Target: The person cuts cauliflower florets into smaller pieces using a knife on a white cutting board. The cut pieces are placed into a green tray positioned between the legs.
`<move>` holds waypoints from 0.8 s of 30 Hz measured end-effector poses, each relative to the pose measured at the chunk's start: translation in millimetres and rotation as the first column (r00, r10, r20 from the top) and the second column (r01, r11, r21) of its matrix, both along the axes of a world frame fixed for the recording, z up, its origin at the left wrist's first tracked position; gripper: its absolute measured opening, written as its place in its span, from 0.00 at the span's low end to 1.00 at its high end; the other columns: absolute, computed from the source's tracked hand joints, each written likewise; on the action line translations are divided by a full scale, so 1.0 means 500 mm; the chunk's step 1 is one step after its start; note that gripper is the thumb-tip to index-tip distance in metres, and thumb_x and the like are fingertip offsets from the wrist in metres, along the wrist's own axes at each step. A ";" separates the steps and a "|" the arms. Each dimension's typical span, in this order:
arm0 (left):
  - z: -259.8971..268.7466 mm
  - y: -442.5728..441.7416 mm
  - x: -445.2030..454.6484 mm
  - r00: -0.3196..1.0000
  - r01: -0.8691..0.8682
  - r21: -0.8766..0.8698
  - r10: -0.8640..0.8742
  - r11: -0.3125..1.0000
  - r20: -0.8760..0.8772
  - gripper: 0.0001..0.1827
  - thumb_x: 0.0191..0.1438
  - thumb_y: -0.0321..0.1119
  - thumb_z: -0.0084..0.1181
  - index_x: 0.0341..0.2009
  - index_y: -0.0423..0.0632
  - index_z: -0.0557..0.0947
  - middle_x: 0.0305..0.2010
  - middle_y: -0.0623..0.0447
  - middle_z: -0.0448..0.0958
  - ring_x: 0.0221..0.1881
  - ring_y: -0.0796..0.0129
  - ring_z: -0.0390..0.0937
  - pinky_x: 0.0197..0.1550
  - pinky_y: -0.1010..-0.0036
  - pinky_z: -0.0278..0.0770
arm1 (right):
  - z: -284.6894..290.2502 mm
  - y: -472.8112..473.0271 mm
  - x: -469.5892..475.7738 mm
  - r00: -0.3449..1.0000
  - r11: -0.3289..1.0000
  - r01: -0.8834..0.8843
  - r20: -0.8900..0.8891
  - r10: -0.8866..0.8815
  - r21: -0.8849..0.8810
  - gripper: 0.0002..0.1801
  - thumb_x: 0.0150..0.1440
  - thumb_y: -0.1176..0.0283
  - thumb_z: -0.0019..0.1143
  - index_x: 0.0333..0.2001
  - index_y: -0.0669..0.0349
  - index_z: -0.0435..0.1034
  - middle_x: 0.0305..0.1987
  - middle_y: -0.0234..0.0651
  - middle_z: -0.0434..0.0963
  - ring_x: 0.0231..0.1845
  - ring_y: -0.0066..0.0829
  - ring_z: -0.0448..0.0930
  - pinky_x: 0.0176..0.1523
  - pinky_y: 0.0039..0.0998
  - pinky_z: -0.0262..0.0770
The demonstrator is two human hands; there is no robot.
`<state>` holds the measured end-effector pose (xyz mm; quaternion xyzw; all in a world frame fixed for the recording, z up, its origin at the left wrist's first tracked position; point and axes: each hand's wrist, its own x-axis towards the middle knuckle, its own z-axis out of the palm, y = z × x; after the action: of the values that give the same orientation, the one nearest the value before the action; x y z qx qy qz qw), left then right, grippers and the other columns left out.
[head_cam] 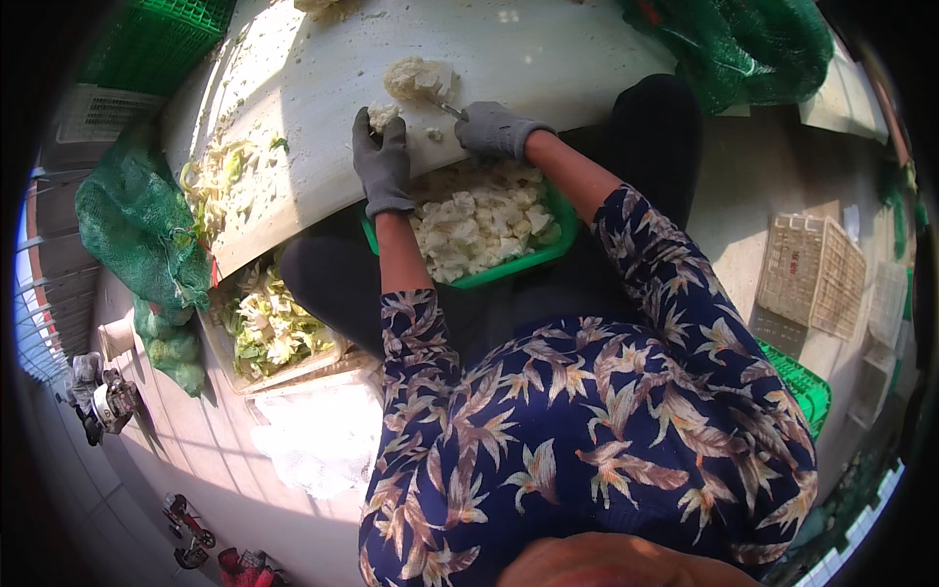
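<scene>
In a grey glove, my left hand point(383, 165) grips a small cauliflower floret point(383, 116) between thumb and fingers, just over the white tabletop point(323, 161). My right hand point(499, 130), gloved the same way, is closed around a knife point(449, 110); only a short metal part shows, pointing toward a larger piece of cauliflower point(417, 78) on the table. Whether the blade touches that piece I cannot tell. A small crumb of cauliflower point(433, 134) lies between my hands. Below them, a green crate point(506, 270) full of cut florets point(477, 227) sits at my lap, partly under the table edge.
Leaf and stem trimmings point(231, 176) lie on the table's left side. Green mesh sacks point(136, 213) hang at the left corner, with another mesh sack point(755, 59) at the upper right. A crate of leaf waste point(282, 330) stands by my left knee. Beige crates point(796, 271) are at the right.
</scene>
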<state>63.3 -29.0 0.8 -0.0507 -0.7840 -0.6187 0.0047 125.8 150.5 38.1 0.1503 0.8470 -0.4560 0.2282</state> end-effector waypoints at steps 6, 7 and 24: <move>0.018 -0.073 -0.012 0.986 -0.143 -0.260 0.114 0.955 -0.122 0.27 0.58 0.37 0.57 0.63 0.48 0.76 0.60 0.38 0.70 0.53 0.50 0.76 0.57 0.63 0.75 | -0.001 -0.038 0.039 0.957 0.983 -0.055 -0.270 0.101 0.175 0.23 0.63 0.59 0.41 0.39 0.68 0.75 0.38 0.56 0.81 0.44 0.54 0.81 0.54 0.46 0.74; 0.015 -0.082 -0.017 0.982 -0.165 -0.270 0.134 0.949 -0.132 0.26 0.58 0.36 0.56 0.62 0.49 0.77 0.60 0.38 0.70 0.52 0.50 0.76 0.57 0.62 0.75 | 0.000 -0.051 0.040 0.934 0.972 -0.050 -0.334 0.126 0.228 0.23 0.63 0.59 0.40 0.40 0.69 0.75 0.41 0.58 0.80 0.47 0.55 0.81 0.56 0.47 0.73; -0.040 -0.099 -0.016 0.988 -0.147 -0.078 0.151 0.986 0.038 0.18 0.55 0.35 0.66 0.50 0.43 0.84 0.44 0.48 0.82 0.42 0.66 0.81 0.46 0.71 0.80 | -0.016 -0.137 0.005 0.836 0.922 -0.139 -0.457 0.305 0.361 0.17 0.63 0.62 0.45 0.38 0.65 0.73 0.37 0.59 0.80 0.43 0.55 0.81 0.50 0.50 0.74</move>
<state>55.3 -78.7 -19.4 0.0214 -0.8081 -0.5877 0.0321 128.5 81.9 30.1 -0.0407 0.9499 -0.3090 0.0240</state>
